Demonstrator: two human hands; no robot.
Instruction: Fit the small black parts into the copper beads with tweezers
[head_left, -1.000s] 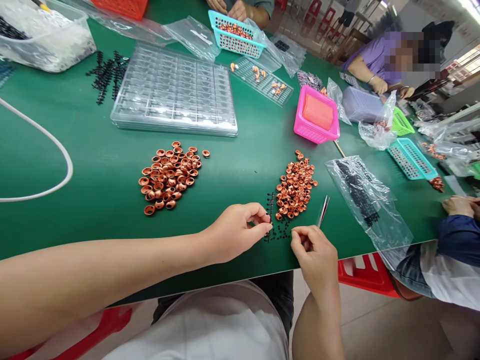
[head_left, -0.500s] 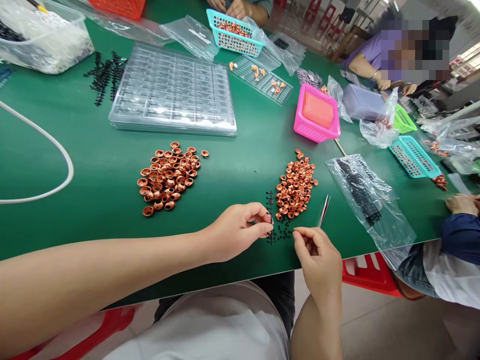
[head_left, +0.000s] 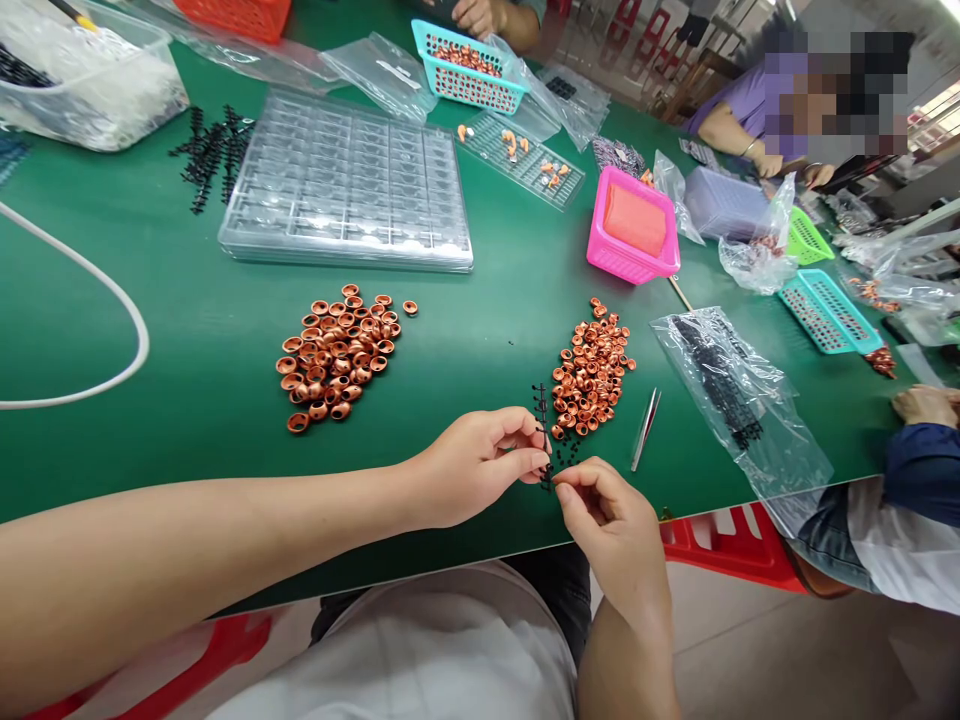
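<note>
A thin black plastic strip with short side prongs [head_left: 541, 405] stands between the thumb and fingers of my left hand [head_left: 491, 462], pinched near its middle. My right hand [head_left: 611, 510] is closed in a pinch at the strip's lower end; whatever its fingertips hold is too small to make out. Tiny black pieces [head_left: 568, 450] lie scattered on the table just beyond the fingertips. Behind them is a heap of small copper-coloured rings [head_left: 592, 370]. A second heap of larger copper-coloured rings [head_left: 337, 350] lies farther left. Tweezers [head_left: 646, 430] rest right of the smaller heap.
Stacked clear plastic trays [head_left: 349, 185] lie at the back left, beside black strips [head_left: 214, 155]. A pink basket [head_left: 634, 262] holds an orange block. A clear bag of black parts [head_left: 720, 380] lies right. Co-workers sit across and at right. A white cable [head_left: 112, 285] curves at left.
My right hand has moved left from beside the tiny black pieces to the lower end of the strip. The left hand stays almost still, keeping its pinch.
</note>
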